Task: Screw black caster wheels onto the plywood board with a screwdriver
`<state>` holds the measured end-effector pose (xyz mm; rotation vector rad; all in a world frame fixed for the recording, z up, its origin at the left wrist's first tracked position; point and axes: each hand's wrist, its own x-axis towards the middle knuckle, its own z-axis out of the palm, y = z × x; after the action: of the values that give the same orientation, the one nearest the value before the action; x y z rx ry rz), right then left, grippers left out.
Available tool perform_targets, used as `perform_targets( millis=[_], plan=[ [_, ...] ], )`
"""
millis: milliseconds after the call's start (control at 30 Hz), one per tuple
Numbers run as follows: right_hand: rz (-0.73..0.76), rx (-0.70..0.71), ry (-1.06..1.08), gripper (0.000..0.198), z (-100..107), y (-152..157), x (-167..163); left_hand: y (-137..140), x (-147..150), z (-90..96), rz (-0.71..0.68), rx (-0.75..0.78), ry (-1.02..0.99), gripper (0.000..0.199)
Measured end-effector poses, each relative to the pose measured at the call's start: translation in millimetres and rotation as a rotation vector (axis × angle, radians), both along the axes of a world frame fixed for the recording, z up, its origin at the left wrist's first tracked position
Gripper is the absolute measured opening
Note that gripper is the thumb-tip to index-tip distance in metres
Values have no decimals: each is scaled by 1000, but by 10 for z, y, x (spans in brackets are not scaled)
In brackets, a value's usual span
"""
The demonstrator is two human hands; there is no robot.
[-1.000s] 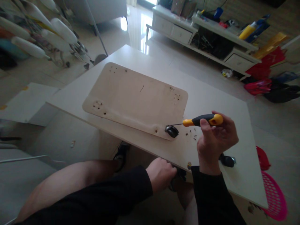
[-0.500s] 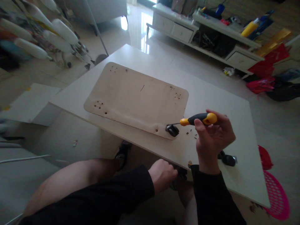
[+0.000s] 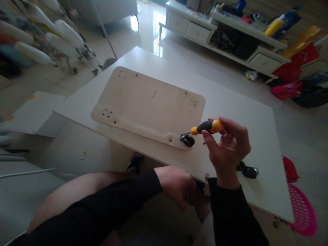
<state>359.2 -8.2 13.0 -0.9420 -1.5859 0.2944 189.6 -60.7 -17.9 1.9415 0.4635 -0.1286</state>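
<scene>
My right hand [image 3: 228,147] is closed around a screwdriver [image 3: 207,126] with a black and yellow handle. The screwdriver's shaft reaches left to the metal mount of a black caster wheel [image 3: 188,140], which sits at the near right corner of a beige board [image 3: 148,102] with rounded corners. Whether its tip sits in a screw is too small to tell. Groups of small holes mark the board's other corners. Below the table edge, my left hand [image 3: 174,182] hangs by my leg with its fingers loosely apart, holding nothing that I can see.
The board lies on a white tabletop [image 3: 230,116]. Right of my right wrist lie loose black casters [image 3: 249,172]. A pink perforated basket [image 3: 303,212] is beyond the table's right end. A white cabinet [image 3: 200,32] stands at the back, a white box [image 3: 38,112] at left.
My right hand and the screwdriver have shifted left, and the handle is nearer the caster. My left hand has loosened from a fist, its fingers now pointing downward.
</scene>
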Motion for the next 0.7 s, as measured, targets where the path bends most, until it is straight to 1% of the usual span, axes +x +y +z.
perform_targets(
  millis=[33, 67, 100, 133, 200, 233, 267, 300, 333, 367, 400, 433, 500, 600, 667, 700],
  plan=[
    [19, 0, -30, 57, -9, 1, 9, 152, -133, 112, 7, -183, 16, 34],
    [32, -5, -48, 57, -12, 3, 14, 301, -276, 216, 59, -290, 25, 32],
    [38, -15, -58, 57, -10, 4, 14, 437, -418, 307, 141, -321, 31, 29],
    [39, -23, -63, 56, -2, 6, 10, 554, -548, 378, 230, -310, 21, 27],
    [20, -16, -83, 55, 29, 8, -3, 710, -729, 449, 452, -217, -65, 38],
    [4, 0, -109, 55, 50, 8, -9, 750, -765, 448, 592, -153, -142, 48],
    [-16, 23, -144, 54, 72, 5, -13, 768, -761, 425, 718, -74, -235, 63],
    [-40, 48, -185, 54, 94, -1, -16, 769, -717, 386, 816, 8, -331, 79],
    [-60, 71, -227, 55, 114, -12, -17, 761, -640, 336, 880, 84, -422, 93],
    [-77, 91, -269, 54, 132, -26, -17, 750, -538, 282, 906, 137, -489, 102],
    [-91, 106, -307, 54, 146, -44, -17, 740, -422, 229, 902, 167, -539, 105],
    [-105, 119, -341, 52, 155, -63, -18, 736, -302, 183, 899, 195, -597, 104],
    [-122, 144, -400, 47, 159, -98, -24, 749, -87, 122, 876, 248, -712, 98],
    [-108, 161, -450, 43, 155, -122, -56, 805, 109, 110, 844, 273, -742, 90],
    [-100, 134, -398, 44, 202, -136, -91, 841, 164, 124, 841, 277, -735, 80],
    [-109, 120, -313, 44, 257, -154, -108, 854, 178, 127, 844, 280, -732, 76]
  ],
)
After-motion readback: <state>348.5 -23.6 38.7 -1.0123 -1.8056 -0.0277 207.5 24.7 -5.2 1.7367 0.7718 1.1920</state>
